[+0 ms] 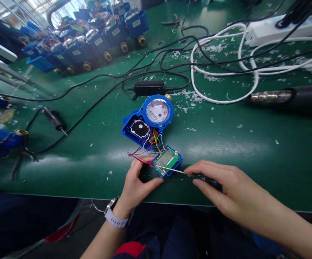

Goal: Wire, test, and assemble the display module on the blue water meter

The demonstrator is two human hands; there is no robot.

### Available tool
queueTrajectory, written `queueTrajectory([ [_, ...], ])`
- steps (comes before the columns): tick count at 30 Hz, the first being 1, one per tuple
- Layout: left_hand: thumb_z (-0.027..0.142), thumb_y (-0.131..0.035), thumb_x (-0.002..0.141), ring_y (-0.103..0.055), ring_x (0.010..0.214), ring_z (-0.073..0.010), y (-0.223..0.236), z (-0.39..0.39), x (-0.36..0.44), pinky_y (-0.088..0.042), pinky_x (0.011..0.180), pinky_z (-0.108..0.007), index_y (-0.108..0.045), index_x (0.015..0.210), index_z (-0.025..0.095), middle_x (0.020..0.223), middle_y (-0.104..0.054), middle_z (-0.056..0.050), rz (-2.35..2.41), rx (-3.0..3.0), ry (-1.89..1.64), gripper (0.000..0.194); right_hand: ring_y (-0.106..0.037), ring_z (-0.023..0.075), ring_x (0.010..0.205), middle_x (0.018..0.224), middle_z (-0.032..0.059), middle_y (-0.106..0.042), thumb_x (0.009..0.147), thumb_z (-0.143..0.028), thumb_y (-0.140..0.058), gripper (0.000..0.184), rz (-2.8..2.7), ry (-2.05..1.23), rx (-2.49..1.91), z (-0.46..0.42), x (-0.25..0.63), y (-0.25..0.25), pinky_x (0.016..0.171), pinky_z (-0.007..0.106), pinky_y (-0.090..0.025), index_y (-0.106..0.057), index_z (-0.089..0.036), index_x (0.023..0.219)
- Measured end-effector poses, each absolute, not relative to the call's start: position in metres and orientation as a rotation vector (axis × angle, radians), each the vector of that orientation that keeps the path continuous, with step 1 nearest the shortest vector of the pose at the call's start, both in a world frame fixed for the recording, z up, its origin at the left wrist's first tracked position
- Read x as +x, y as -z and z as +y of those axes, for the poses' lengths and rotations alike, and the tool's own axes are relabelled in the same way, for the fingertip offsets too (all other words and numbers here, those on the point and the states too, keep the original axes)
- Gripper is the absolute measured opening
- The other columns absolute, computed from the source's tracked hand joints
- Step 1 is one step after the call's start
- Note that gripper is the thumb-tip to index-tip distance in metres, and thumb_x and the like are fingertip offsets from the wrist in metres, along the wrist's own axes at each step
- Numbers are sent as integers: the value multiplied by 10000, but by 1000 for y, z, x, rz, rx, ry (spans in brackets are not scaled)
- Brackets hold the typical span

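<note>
Head view: the person sits at a green bench (96,183); the right hand (226,183) has thumb and fingers closed round the dark handle of a screwdriver (206,180). Long axis of the screwdriver runs nearly crosswise, handle to the right, thin shaft pointing left and slightly away from the body. Its tip lies over the left end of a display module (169,160), next to red wires (143,159); contact cannot be made out. Module lies face up near the front edge of the bench, long axis slanting from near left to far right. Left hand (135,183), watch (115,214) on its wrist, grips the module between thumb at the near corner and fingers by the left end, fingertips partly hidden. Just beyond, joined by thin coloured wires, sits an opened blue meter (159,111), long axis on a like slant: round dial at far right, open compartment at near left. Behind it, a black adapter (149,87). Far left, a cluster of blue meters (98,43); far right, a white power strip (265,32) above a metal-nosed black tool (293,97) pointing left.
</note>
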State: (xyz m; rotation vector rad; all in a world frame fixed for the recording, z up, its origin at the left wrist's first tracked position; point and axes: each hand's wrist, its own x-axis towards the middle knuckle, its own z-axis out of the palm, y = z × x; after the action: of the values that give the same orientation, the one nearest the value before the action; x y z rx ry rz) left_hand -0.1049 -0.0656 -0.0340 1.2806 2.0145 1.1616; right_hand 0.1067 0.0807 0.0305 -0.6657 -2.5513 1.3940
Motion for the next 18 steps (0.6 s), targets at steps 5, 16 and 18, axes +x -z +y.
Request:
queueTrajectory([
  [5, 354, -733, 798, -640, 1016, -248, 27, -51, -115, -500, 937, -422, -639, 926, 184, 1017, -689, -94, 1807, 1380, -1191, 233, -646, 174, 841, 970, -9, -691, 949, -231, -519, 157, -2424, -1428, -760, 79, 111, -24, 722, 271, -487, -637, -258, 1049],
  [16, 298, -665, 863, -628, 1058, -243, 25, -35, -112, -482, 963, -433, -654, 982, 186, 1049, -690, -104, 1771, 1598, -1029, 164, -507, 329, 1224, 1352, 190, -492, 800, -367, -722, 328, -2159, -1111, -887, 74, 85, 23, 882, 447, -471, -430, -223, 837],
  [18, 294, -656, 869, -619, 1083, -240, 25, -35, -113, -468, 981, -437, -663, 975, 195, 1078, -685, -100, 1741, 1681, -950, 145, -503, 335, 1238, 1332, 203, -512, 802, -336, -701, 322, -2161, -1131, -885, 77, 78, 26, 876, 449, -468, -398, -227, 818],
])
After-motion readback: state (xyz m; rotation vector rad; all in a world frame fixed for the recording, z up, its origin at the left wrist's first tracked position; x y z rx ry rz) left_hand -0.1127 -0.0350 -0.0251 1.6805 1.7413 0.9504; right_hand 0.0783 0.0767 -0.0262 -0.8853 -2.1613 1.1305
